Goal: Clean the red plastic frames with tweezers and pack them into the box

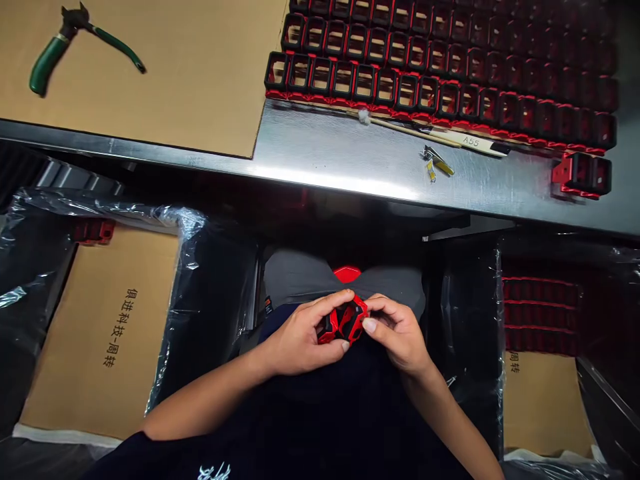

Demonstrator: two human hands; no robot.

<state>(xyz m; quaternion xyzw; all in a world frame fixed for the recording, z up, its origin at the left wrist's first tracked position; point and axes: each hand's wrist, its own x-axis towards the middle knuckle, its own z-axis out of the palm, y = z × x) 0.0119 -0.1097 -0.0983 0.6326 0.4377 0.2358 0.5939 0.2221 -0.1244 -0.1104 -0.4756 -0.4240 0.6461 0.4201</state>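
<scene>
Low over my lap, my left hand [299, 339] is closed around a red-and-black plastic housing [356, 319], its thumb and fingers along two sides. My right hand [404, 335] pinches the housing's right edge between thumb and forefinger. Whether something small sits in that pinch is hidden. Similar housings [343, 77] stand in several rows on the metal bench. One more housing [583, 175] stands apart near the bench's right front.
On the bench [320, 143] are green-handled pliers [75, 27] on cardboard [200, 80], a cotton-tipped stick [410, 130], a marker labelled A55 [470, 141] and nail clippers [437, 162]. Plastic-lined bins with a left cardboard sheet [100, 333] and a right one [545, 407] flank me; both hold housings.
</scene>
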